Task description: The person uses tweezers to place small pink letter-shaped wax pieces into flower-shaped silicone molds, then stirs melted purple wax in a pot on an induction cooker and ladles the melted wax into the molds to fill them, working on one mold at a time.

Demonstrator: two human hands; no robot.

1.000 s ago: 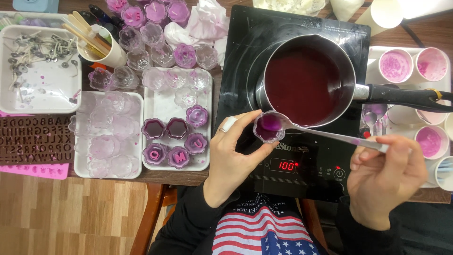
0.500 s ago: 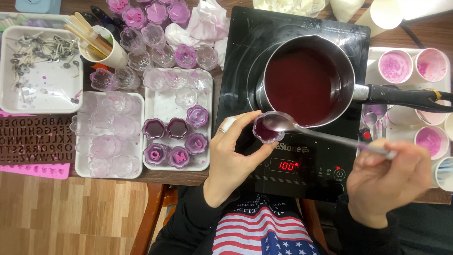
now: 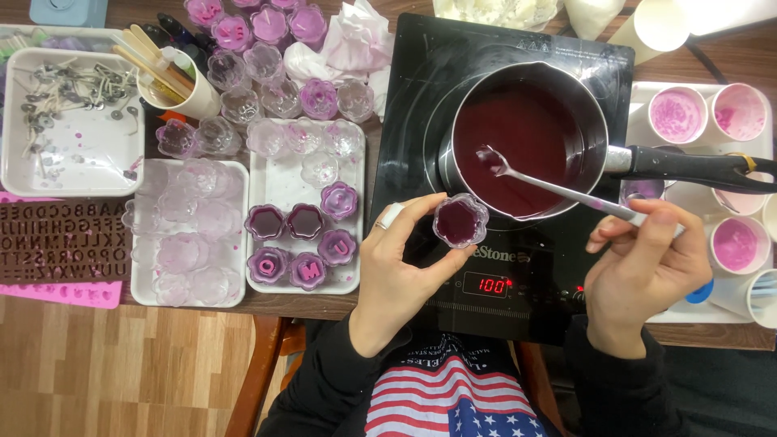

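Your spoon (image 3: 558, 188) swung from cup (image 3: 460, 220) back into pot (image 3: 528, 150), right hand (image 3: 647, 271) pinching its handle, left hand (image 3: 401, 271) gripping the filled cup beside the pot.

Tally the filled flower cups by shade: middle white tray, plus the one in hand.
Dark purple cups on the tray: 2
Lighter purple cups on the tray: 4
Held cup, dark purple, in the left hand: 1
Total: 7
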